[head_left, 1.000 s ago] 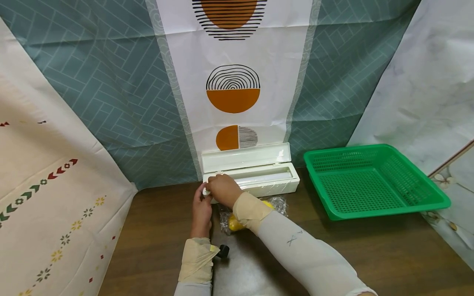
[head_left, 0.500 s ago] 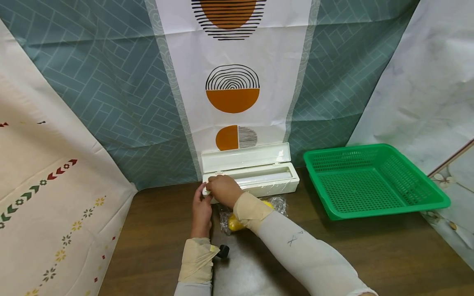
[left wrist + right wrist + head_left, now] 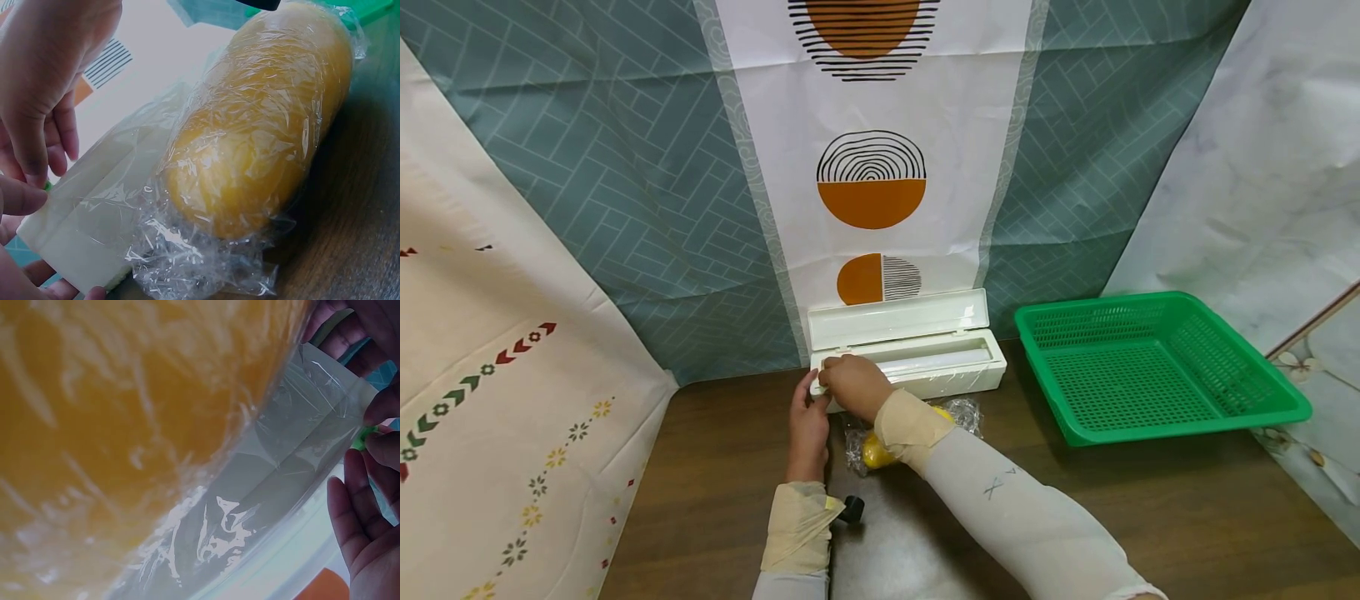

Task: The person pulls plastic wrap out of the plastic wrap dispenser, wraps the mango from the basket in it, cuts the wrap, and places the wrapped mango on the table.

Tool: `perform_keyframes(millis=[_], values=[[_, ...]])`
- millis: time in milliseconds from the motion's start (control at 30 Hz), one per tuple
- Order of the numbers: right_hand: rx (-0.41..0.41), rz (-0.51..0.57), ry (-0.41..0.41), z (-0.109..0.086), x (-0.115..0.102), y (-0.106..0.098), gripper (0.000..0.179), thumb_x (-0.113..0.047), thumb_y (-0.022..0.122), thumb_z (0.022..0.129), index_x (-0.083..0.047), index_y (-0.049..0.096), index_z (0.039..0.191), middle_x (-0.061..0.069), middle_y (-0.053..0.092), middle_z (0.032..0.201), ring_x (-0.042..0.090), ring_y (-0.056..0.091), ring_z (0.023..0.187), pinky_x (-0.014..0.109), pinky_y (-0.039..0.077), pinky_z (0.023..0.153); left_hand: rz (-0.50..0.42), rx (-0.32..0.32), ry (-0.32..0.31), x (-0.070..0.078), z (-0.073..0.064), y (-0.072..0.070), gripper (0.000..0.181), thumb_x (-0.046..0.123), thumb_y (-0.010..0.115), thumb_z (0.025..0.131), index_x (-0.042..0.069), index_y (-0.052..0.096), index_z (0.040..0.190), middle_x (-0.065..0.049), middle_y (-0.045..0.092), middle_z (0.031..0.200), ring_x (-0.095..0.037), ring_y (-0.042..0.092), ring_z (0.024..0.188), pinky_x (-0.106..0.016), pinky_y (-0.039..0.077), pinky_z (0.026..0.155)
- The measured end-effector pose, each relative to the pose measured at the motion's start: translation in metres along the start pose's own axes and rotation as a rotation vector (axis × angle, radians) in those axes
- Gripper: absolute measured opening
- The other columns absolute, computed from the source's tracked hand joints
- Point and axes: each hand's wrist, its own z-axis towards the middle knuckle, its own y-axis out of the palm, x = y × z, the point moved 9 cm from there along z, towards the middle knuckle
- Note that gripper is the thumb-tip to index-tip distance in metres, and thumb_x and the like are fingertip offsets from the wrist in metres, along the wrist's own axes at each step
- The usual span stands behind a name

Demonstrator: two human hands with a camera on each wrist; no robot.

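Long white plastic box (image 3: 951, 382) is set on brown wood-look counter (image 3: 722, 467) behind yellow film-wrapped bundle (image 3: 250, 137) | handling, judged: light, stiff, slick; best held at ends | box end is gripped by left hand (image 3: 808, 429); small green tab (image 3: 48, 185) is pinched by right hand (image 3: 859, 386) | versus earlier frame: practically no change is seen

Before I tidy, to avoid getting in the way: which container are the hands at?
The white box, with the left hand and right hand at its left end; the green basket, to its right, is untouched.
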Motion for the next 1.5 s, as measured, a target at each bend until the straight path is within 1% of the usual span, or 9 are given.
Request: perform_keyframes(millis=[200,333,467,667,833,967,1133,1500], values=[[-0.005,0.003,0.012,-0.0011,0.0019,0.002,0.016,-0.008,0.075,0.092,-0.019,0.081,0.103,-0.003,0.069,0.099,0.017,0.068,0.085,0.03,0.056,0.078,-0.006,0.0,0.001,-0.0005,0.0011,-0.0004,0.055,0.005,0.055,0.104,0.007,0.042,0.158,-0.019,0.021,0.17,-0.034,0.014,0.158,-0.052,0.019,0.125],[-0.003,0.007,0.019,-0.0013,0.0034,0.0038,0.019,-0.006,0.073,0.093,-0.019,0.081,0.105,-0.004,0.07,0.101,0.018,0.068,0.086,0.031,0.056,0.078,-0.011,-0.007,-0.011,0.0001,0.0017,0.0,0.056,0.002,0.055,0.103,0.003,0.041,0.157,-0.022,0.019,0.17,-0.037,0.014,0.157,-0.054,0.018,0.125],[0.012,0.007,0.016,-0.0013,0.0036,0.0044,0.019,-0.005,0.073,0.093,-0.019,0.081,0.104,-0.004,0.07,0.1,0.018,0.067,0.085,0.031,0.056,0.078,-0.02,-0.016,-0.022,0.0007,0.0023,0.0005,0.057,-0.001,0.054,0.102,0.0,0.039,0.157,-0.024,0.018,0.169,-0.039,0.014,0.157,-0.056,0.018,0.124],[0.019,0.003,0.012,-0.0007,0.0046,0.0073,0.018,-0.006,0.075,0.091,-0.019,0.08,0.102,-0.003,0.068,0.097,0.018,0.067,0.083,0.03,0.056,0.077,-0.021,-0.005,-0.004,0.0008,0.001,-0.0001,0.056,0.003,0.055,0.104,0.005,0.041,0.158,-0.019,0.021,0.17,-0.035,0.016,0.157,-0.053,0.019,0.124],[0.005,0.007,0.015,-0.0015,0.0052,0.0072,0.018,-0.006,0.075,0.092,-0.019,0.08,0.103,-0.003,0.068,0.099,0.019,0.067,0.084,0.03,0.056,0.078,-0.011,0.002,0.008,0.001,-0.0001,-0.0009,0.055,0.006,0.055,0.104,0.008,0.044,0.157,-0.018,0.025,0.169,-0.034,0.024,0.153,-0.053,0.022,0.123],[-0.004,0.014,0.019,-0.0019,0.005,0.0061,0.02,-0.004,0.073,0.093,-0.019,0.08,0.104,-0.002,0.068,0.099,0.019,0.066,0.084,0.03,0.056,0.078,-0.015,0.0,0.0,0.0007,-0.0014,-0.0012,0.054,0.006,0.055,0.104,0.009,0.044,0.157,-0.016,0.027,0.168,-0.033,0.026,0.151,-0.052,0.024,0.122],[-0.011,0.003,0.02,-0.002,0.0047,0.0074,0.02,-0.005,0.073,0.093,-0.02,0.08,0.105,-0.003,0.068,0.099,0.019,0.067,0.085,0.029,0.056,0.077,-0.015,-0.001,-0.007,0.0,-0.0012,-0.002,0.054,0.006,0.055,0.104,0.009,0.044,0.157,-0.017,0.025,0.169,-0.034,0.023,0.153,-0.053,0.023,0.123],[0.021,-0.014,0.01,-0.0036,0.0058,0.0058,0.02,-0.005,0.072,0.093,-0.02,0.08,0.103,-0.003,0.068,0.097,0.019,0.067,0.083,0.031,0.056,0.075,-0.022,-0.006,0.0,0.0,-0.0001,-0.0012,0.054,0.006,0.056,0.104,0.008,0.044,0.157,-0.017,0.026,0.168,-0.033,0.026,0.149,-0.053,0.023,0.122]])
